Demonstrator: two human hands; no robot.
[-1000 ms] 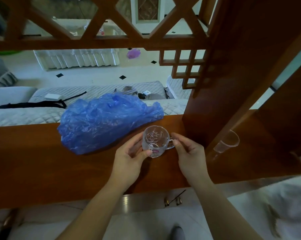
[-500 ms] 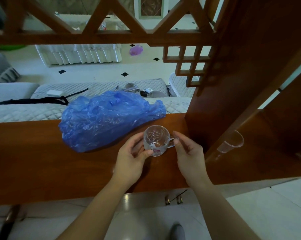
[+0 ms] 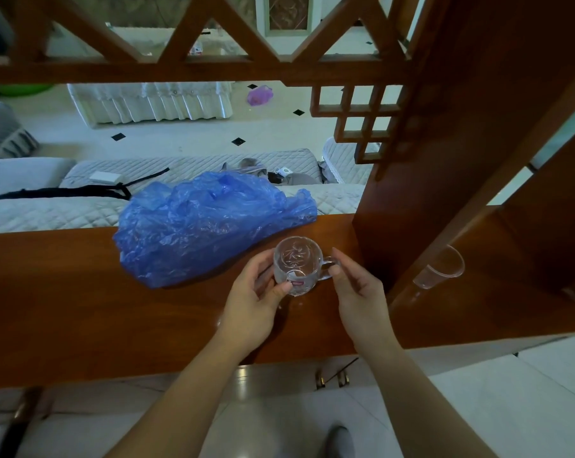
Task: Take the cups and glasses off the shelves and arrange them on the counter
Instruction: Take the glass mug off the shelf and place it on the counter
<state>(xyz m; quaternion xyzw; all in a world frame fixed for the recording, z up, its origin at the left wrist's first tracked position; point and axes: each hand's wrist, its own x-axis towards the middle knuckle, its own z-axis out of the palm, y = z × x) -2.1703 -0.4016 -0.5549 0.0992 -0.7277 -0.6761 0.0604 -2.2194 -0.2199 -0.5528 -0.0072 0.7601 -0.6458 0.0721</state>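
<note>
glass mug (image 3: 297, 265) between left hand (image 3: 253, 300) fingers and right hand (image 3: 359, 292) fingertips

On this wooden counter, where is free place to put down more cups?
The brown wooden counter is bare left of the crumpled blue plastic bag, and along its near edge. It is crowded between the bag and the upright wooden panel, where both hands hold the clear glass mug.
</note>
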